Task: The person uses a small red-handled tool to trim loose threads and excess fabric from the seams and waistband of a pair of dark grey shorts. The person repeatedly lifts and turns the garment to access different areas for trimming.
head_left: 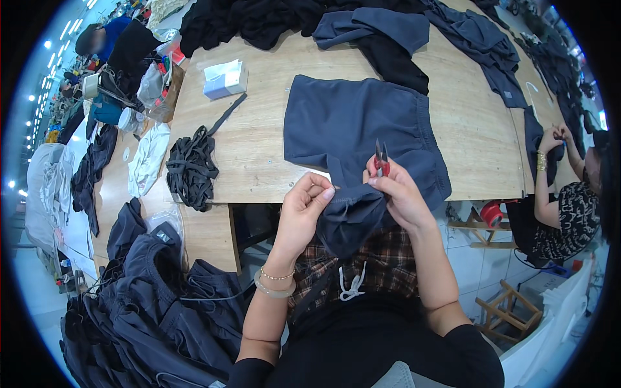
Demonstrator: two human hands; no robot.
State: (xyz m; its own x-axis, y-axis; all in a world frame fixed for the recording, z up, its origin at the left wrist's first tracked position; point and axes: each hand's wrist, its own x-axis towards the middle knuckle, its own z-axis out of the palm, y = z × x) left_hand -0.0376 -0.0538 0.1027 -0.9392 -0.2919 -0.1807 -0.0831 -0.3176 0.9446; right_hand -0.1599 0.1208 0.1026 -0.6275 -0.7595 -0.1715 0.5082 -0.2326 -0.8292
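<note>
Dark blue-grey shorts (362, 113) with a gathered elastic waistband lie on the wooden table, one leg pulled over the near edge toward me. My left hand (307, 200) pinches the hem of that leg between thumb and fingertips. In my right hand (401, 189) is a pair of small red-handled thread snips (381, 158), blades pointing up and away from me. The fingers of that hand also rest at the hem's right side; whether they grip the cloth I cannot tell. The inside of the leg hangs over my lap between both hands.
A tissue box (225, 79) and a heap of dark fabric strips (193, 167) sit on the table (259, 129) at left. Dark garments (155, 310) are piled at lower left, with more along the far edge. At right, another person (569, 200) works near a wooden stool (508, 310).
</note>
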